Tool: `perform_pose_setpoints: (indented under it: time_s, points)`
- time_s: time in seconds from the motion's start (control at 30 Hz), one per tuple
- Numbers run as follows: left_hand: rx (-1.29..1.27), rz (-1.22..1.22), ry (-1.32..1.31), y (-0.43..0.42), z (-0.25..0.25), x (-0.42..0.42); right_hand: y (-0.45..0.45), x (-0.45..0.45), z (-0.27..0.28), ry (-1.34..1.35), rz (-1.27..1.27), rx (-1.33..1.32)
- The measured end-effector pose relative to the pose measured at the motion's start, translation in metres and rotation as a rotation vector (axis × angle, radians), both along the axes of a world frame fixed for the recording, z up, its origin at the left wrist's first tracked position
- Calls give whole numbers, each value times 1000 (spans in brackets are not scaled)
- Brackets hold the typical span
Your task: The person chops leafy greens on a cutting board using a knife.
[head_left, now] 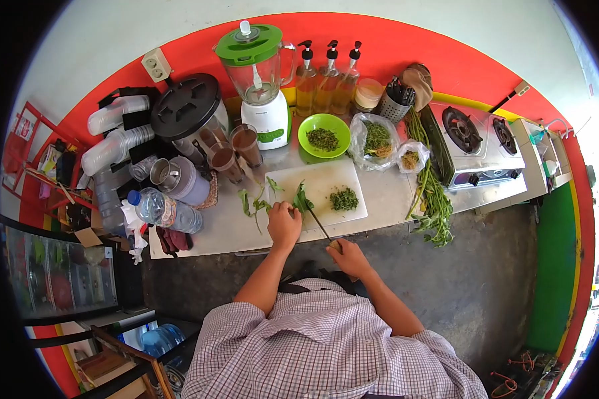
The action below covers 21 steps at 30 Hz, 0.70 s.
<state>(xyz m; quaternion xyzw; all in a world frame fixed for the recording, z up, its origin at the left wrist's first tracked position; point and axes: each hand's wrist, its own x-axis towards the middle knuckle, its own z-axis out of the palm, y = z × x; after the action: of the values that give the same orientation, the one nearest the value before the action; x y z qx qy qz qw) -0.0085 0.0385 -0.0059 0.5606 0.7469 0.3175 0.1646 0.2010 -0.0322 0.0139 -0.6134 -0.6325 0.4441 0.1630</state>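
My left hand (284,225) is closed at the front left edge of a white cutting board (283,178), its fingers curled on a bunch of leafy greens (302,199). In my right hand (349,258) is a knife (318,225), gripped by its handle. The dark blade slants up and left over the board, against the leaves. A pile of chopped greens (344,199) lies on the board's right side. Loose leafy stems (257,205) are spread left of my left hand, partly on the board's edge. Behind the board, a green bowl (339,147) holds more chopped greens.
Along the back stand a blender (265,120), several pump bottles (327,86) and a utensil holder (394,108). Bags of chopped vegetables (373,138) and long leafy stems (430,193) lie before a gas stove (476,143). Brown-filled glasses (225,163) and a water bottle (163,209) stand left.
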Motion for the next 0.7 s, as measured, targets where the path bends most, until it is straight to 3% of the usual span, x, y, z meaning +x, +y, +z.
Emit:
perform_pose_setpoints:
  time_s: [0.07, 0.13, 0.27, 0.7]
  points:
    - [48, -5, 53, 0, -1, -3, -2, 0, -4, -13, 2, 59]
    - [239, -196, 157, 1, -6, -10, -2, -1, -1, -12, -8, 47]
    - [248, -245, 181, -1, -16, -14, -5, -3, 8, -93, -19, 133]
    - [142, -185, 196, 2, -13, -11, -1, -23, 21, -86, 35, 68]
